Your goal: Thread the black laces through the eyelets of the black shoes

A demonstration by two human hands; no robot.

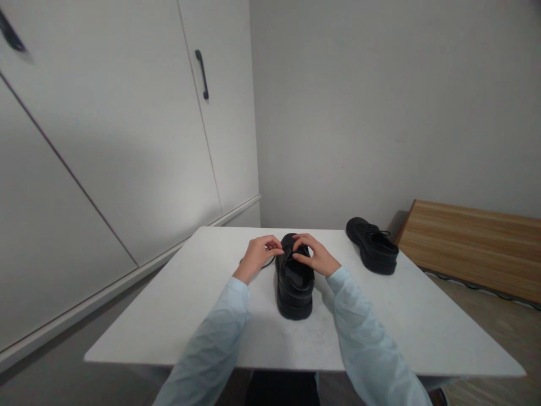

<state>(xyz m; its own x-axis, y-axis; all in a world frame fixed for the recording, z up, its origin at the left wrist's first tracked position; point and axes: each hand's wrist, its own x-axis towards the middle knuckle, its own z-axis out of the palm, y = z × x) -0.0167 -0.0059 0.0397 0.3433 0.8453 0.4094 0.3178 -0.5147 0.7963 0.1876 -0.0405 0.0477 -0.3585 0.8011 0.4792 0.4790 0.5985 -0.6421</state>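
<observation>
Nearest the viewer, two pale blue sleeves (211,338) run forward over a white table (169,316) to a black lace-up shoe (295,282) standing upright near the table's middle, heel toward the person and toe pointing away. Both hands meet over its laced front. The left hand (257,256) sits just to the left of the shoe with thumb and forefinger pressed together on a thin black shoelace (270,260), whose slack trails down onto the table beside that hand. The right hand (316,256) rests on the shoe's upper right side, its fingertips pinched together at the lacing; whether they hold a lace end or only press on the tongue cannot be told.

The shoe looks stiff and fairly heavy, with a thick chunky sole and a smooth, slightly shiny upper that could slip under bare fingers; the rigid heel or sole edge, just behind the hands, would give the surest hold. The lace is limp and light, best nipped close to the eyelets.

Farther right, well apart from the hands, a second black shoe (372,246) stands near the table's far edge. Beyond are a wooden board (473,242) and white cupboard doors (127,141).
</observation>
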